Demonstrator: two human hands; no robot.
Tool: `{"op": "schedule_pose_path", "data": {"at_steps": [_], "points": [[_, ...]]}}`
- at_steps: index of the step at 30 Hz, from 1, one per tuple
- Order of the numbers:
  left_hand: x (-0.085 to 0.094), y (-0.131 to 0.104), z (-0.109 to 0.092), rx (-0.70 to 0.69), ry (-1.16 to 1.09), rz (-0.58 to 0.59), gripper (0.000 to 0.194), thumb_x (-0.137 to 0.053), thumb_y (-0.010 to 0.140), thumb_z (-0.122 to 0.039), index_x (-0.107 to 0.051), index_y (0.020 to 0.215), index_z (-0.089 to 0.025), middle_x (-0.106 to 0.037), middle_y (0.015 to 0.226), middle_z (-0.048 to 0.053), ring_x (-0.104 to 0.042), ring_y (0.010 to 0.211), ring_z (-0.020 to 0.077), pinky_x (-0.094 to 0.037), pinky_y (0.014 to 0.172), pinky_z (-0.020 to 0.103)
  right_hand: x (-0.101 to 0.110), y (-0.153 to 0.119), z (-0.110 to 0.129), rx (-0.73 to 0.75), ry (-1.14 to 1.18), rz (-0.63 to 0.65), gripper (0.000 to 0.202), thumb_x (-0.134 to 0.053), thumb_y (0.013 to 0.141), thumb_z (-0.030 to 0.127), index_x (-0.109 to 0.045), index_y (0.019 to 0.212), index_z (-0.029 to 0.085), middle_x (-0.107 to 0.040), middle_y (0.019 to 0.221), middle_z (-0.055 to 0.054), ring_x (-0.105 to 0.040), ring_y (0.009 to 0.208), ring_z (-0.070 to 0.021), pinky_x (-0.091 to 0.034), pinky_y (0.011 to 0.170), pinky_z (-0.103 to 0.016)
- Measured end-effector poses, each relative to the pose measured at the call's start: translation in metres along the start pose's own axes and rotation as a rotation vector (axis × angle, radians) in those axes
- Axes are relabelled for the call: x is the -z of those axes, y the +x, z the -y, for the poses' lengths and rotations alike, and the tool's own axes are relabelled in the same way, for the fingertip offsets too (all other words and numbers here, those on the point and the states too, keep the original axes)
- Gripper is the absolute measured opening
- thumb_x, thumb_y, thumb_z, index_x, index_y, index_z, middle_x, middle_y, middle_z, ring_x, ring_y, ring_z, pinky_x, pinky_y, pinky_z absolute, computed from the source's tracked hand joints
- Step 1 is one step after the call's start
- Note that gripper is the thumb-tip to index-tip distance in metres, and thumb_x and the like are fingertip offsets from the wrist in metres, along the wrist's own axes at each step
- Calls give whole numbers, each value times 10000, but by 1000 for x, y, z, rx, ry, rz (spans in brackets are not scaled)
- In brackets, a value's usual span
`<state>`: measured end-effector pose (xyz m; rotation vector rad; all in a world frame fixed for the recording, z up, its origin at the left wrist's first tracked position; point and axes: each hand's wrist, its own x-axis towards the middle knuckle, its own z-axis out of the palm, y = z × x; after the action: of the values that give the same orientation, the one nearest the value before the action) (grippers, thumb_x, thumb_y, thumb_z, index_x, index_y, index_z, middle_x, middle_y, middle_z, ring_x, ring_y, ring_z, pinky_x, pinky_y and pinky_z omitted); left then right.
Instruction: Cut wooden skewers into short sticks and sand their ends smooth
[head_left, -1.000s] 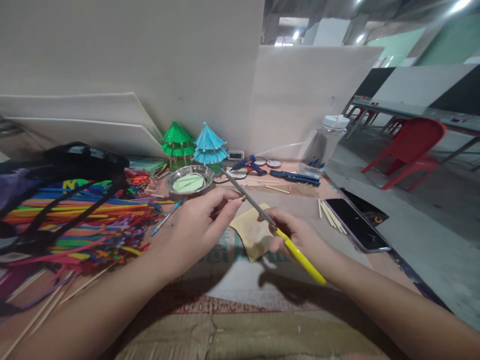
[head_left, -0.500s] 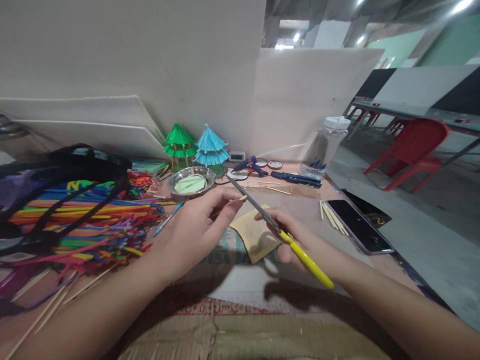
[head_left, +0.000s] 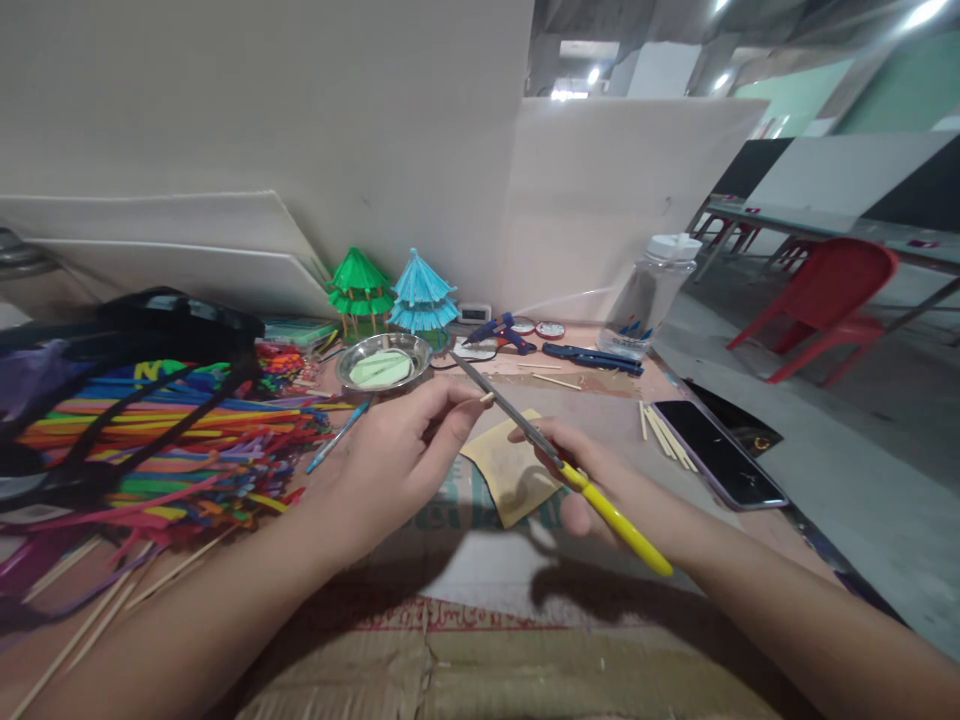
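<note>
Near the middle of the view, my left hand pinches a short thin wooden stick between thumb and fingers. Yellow-handled scissors are held in my right hand, their blades pointing up and left. The blades look nearly closed and pass right beside the tip of the stick; whether they touch it I cannot tell. A piece of yellow sandpaper-like sheet lies on the cardboard below the blades.
Colourful pipe cleaners cover the left side. Behind are a metal bowl, green and blue small roofed models, a glue gun, a cutter and a bottle. Sticks and a phone lie right.
Both hands stay almost in place. The scissors' yellow handle has shifted very slightly to the right.
</note>
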<state>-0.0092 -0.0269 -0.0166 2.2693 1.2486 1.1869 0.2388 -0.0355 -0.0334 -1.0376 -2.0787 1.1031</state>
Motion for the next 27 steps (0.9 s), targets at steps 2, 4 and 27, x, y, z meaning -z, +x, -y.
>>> {"op": "schedule_pose_path", "data": {"at_steps": [2, 4, 27], "points": [[0, 0, 0, -7, 10, -1, 235, -480, 1019, -352, -666, 1031, -210, -682, 779, -6, -605, 663, 135, -410, 583, 239, 0, 0, -1, 17, -14, 1, 727, -672, 777, 714, -566, 1301, 221, -646, 1106, -76, -590, 946, -246, -483, 816, -338], [0, 0, 0, -21, 27, -2, 209, -496, 1014, -349, -662, 1019, -222, -689, 807, -13, -627, 704, 137, -426, 618, 241, 0, 1, -2, 8, -22, 4, 705, -704, 766, 690, -569, 1291, 240, -646, 1109, -66, -593, 953, -245, -483, 821, -337], [-4, 0, 2, 89, -233, -54, 181, -572, 987, -382, -625, 988, -209, -634, 770, -10, -604, 703, 130, -461, 637, 250, -6, 4, -11, 66, 35, -66, 468, -710, 805, 488, -574, 1143, 193, -606, 893, -19, -532, 745, -171, -424, 669, -292]]}}
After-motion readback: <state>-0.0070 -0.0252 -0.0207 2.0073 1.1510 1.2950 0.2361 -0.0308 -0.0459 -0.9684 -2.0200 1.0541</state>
